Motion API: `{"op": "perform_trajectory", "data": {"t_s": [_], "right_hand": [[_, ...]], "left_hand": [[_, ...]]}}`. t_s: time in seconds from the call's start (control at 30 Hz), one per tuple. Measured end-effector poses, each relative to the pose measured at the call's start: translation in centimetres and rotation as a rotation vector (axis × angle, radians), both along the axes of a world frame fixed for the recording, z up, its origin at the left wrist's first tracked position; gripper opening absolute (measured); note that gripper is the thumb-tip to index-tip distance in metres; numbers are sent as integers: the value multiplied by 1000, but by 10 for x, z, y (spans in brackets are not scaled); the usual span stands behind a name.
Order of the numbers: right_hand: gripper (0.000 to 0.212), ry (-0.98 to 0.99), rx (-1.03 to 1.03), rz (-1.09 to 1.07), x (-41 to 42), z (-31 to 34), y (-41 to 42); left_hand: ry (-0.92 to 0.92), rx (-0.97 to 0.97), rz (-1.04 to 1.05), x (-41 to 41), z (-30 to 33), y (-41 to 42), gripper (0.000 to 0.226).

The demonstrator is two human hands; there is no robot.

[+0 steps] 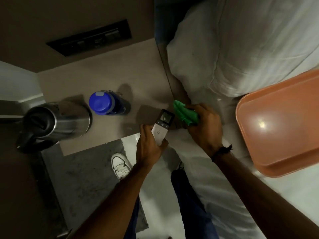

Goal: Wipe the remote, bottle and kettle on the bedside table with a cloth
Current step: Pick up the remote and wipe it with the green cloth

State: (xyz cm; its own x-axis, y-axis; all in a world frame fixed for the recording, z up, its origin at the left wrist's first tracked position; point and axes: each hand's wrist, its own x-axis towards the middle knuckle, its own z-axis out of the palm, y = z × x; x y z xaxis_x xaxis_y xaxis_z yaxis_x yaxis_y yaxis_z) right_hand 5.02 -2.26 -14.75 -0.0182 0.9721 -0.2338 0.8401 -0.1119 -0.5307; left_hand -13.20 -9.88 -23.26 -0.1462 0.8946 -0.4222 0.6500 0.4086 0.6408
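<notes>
My left hand point(149, 144) grips the lower end of a white remote point(162, 127) with a small dark screen, held over the front right corner of the beige bedside table point(107, 71). My right hand point(205, 128) is closed on a bunched green cloth point(184, 112), just to the right of the remote's top and apart from it. A blue-capped bottle point(103, 103) stands upright near the middle of the table. To its left stands a steel kettle point(57, 123) with a black lid and handle.
A bed with white sheets and a pillow point(241, 49) lies right of the table. An orange tray point(279, 125) rests on the bed. A dark switch panel point(89, 37) sits on the wall behind. My white shoe point(120, 165) is on the grey floor below.
</notes>
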Motion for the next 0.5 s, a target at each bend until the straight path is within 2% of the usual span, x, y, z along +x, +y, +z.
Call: {"op": "perform_trajectory", "data": {"t_s": [0.17,0.23,0.3,0.4,0.5], "right_hand": [[46,-111,31,379,-49,-6,-25],[46,-157,-23,517,-61,-13,-48],[47,-178,-103,604,-61,-21,-70],[39,-224,-268,645,-48,-28,-85],[33,-190,-249,484,-40,-26,-82]], "left_hand": [[-26,55,-24,-25,8,-41,66],[-21,62,12,-35,7,-56,65],[20,51,-43,-47,2,-71,65],[100,0,-135,-66,-5,-90,65],[123,-4,-159,-77,-7,-92,68]]}}
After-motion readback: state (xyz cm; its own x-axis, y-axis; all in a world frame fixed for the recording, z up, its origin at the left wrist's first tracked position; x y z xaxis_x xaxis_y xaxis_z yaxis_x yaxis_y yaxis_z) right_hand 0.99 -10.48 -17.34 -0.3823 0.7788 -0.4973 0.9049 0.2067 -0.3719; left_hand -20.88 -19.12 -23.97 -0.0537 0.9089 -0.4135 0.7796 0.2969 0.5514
